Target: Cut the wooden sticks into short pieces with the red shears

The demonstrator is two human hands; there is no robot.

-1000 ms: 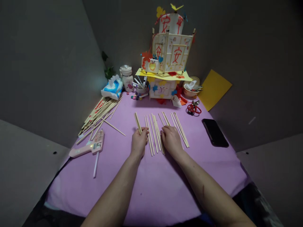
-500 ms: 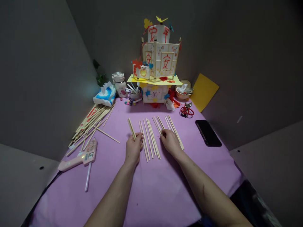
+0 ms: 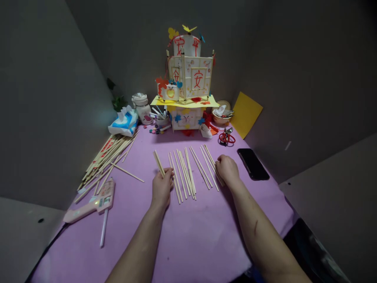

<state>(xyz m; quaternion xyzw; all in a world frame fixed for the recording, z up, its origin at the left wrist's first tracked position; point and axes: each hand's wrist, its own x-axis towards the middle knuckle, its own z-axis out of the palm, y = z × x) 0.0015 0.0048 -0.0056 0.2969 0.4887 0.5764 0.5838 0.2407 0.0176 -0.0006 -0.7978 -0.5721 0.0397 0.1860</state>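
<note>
Fingers (image 3: pixel 169 173) of the left hand (image 3: pixel 160 189) are closed around a small bunch of sticks (image 3: pixel 159 163), whose upper ends are left poking up and away at a tilt. By the right hand (image 3: pixel 229 171) the right end of the row of sticks (image 3: pixel 184 172) is partly covered; its fingers are bent in and turned down, and whether a stick is pinched under them cannot be told. The row is laid out on the purple cloth (image 3: pixel 188 232) between the two hands, with some sticks set close together and others spaced apart. More are heaped in the loose pile (image 3: pixel 110 151) at the far left, behind the glue gun (image 3: pixel 106 198).

By their look, the sticks can be judged light and stiff, dry rather than slippery, and thin enough to be snapped if bent hard. Since they are so slim, neighbours may easily be nudged or rolled out of line on the cloth. A single stick is best pinched near its middle, where it can be balanced, or lifted by its near end where the row is tight; the bunch is better gripped low and evenly, so that none is let slip
</note>
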